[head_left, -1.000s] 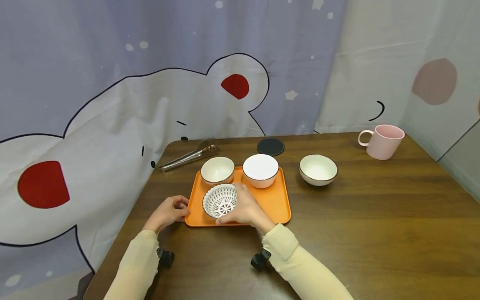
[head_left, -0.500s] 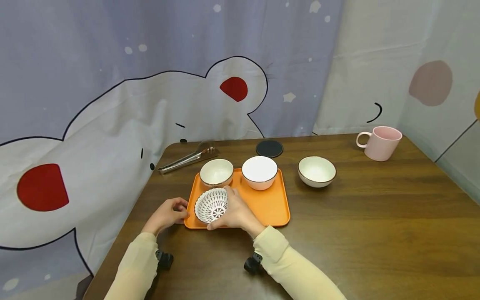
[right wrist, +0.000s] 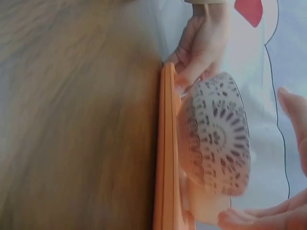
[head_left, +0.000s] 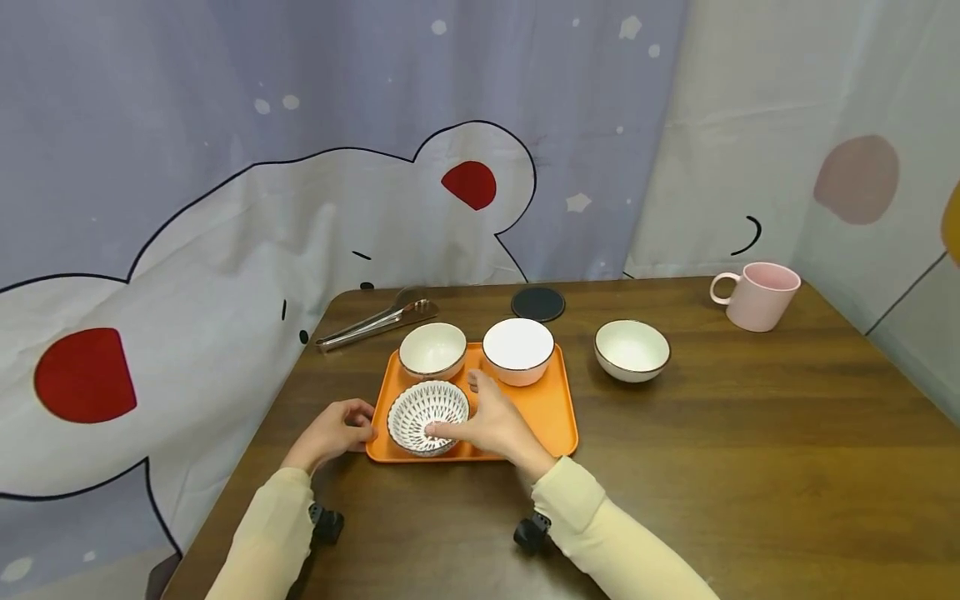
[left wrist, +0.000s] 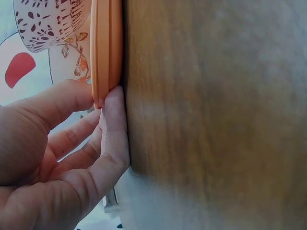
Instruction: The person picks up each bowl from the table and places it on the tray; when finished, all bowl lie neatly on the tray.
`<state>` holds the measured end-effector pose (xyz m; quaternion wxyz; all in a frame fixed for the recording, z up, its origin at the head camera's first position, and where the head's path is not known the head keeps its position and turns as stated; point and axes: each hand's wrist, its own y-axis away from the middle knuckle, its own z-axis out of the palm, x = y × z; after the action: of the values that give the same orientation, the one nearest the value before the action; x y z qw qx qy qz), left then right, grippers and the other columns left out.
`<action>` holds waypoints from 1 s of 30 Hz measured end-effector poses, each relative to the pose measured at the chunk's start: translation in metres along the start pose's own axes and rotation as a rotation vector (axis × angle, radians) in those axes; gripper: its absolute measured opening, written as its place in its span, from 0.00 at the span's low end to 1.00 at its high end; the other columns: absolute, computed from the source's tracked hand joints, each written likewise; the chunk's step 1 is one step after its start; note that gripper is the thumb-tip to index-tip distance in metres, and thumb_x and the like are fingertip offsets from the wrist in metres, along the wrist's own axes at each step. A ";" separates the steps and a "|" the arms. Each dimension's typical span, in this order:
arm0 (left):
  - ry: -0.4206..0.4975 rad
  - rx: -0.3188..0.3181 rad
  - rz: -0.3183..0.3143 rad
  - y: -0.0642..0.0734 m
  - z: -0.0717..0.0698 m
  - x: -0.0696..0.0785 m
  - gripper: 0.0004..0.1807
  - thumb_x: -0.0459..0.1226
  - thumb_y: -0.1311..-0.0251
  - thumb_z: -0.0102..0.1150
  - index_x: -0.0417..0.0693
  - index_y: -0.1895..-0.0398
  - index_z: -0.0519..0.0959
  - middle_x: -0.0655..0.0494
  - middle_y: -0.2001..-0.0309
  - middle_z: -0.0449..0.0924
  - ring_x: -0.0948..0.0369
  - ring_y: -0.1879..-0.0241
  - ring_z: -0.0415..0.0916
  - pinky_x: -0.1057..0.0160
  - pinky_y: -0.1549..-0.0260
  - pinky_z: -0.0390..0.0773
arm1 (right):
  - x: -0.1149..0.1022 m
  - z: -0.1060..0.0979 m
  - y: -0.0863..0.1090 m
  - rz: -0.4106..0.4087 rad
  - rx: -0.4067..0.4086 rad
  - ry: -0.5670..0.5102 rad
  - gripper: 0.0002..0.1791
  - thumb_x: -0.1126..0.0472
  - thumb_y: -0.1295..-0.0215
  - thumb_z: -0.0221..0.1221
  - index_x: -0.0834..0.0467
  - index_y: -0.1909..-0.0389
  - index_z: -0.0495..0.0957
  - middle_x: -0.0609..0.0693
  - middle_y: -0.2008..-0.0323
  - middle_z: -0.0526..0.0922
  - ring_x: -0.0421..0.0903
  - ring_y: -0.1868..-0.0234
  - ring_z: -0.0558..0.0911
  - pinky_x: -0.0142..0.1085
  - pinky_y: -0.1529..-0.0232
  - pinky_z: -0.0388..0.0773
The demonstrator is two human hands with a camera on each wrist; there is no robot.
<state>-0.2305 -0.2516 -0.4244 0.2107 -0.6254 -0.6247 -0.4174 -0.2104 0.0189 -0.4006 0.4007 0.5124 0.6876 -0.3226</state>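
Note:
An orange tray (head_left: 543, 412) lies on the table, its front left corner pinched by my left hand (head_left: 333, 435). In the left wrist view, the thumb is on the tray's rim (left wrist: 103, 48) and a finger lies under it. A white bowl with a dark openwork-like pattern (head_left: 420, 412) sits at the tray's front left. My right hand (head_left: 498, 425) is over its right side, thumb and fingers spread. The right wrist view shows these fingertips (right wrist: 235, 218) apart from the patterned bowl (right wrist: 218, 139). Two plain bowls, one cream (head_left: 432, 350) and one white (head_left: 517, 346), stand along the tray's back.
Right of the tray stands another dark-rimmed bowl (head_left: 632, 350). A pink mug (head_left: 761, 298) is at the table's far right, and a round black coaster (head_left: 537, 303) lies behind the tray. Metal tongs (head_left: 375, 323) lie at the back left. A patterned curtain (head_left: 300, 217) hangs behind.
The patterned bowl moved left and settled upright in the tray's front left. My right hand has let go of it and spread its fingers. The left hand kept its hold on the tray.

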 end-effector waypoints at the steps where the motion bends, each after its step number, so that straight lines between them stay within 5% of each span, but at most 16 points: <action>1: 0.002 -0.001 0.001 0.000 0.000 0.000 0.17 0.27 0.42 0.61 0.31 0.50 0.74 0.47 0.65 0.73 0.58 0.67 0.76 0.58 0.61 0.85 | 0.001 -0.002 0.001 0.000 0.004 -0.010 0.59 0.44 0.56 0.76 0.66 0.29 0.56 0.62 0.32 0.66 0.59 0.32 0.68 0.51 0.32 0.66; 8: 0.024 -0.012 0.017 0.000 -0.001 -0.002 0.17 0.27 0.42 0.60 0.30 0.49 0.73 0.47 0.64 0.72 0.58 0.66 0.76 0.57 0.61 0.85 | 0.005 -0.016 0.004 -0.008 0.041 -0.104 0.53 0.51 0.55 0.76 0.66 0.30 0.60 0.62 0.35 0.70 0.60 0.33 0.70 0.48 0.31 0.66; 30: 0.023 -0.014 0.032 0.001 -0.001 -0.001 0.19 0.27 0.42 0.61 0.29 0.48 0.72 0.47 0.65 0.72 0.58 0.66 0.75 0.57 0.62 0.85 | 0.023 -0.061 0.005 0.026 0.170 -0.077 0.48 0.55 0.57 0.77 0.61 0.33 0.67 0.55 0.39 0.76 0.56 0.36 0.74 0.49 0.35 0.70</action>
<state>-0.2298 -0.2529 -0.4246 0.2203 -0.6320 -0.6091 -0.4256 -0.2222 0.0824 -0.3924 0.3859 0.5405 0.6353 -0.3940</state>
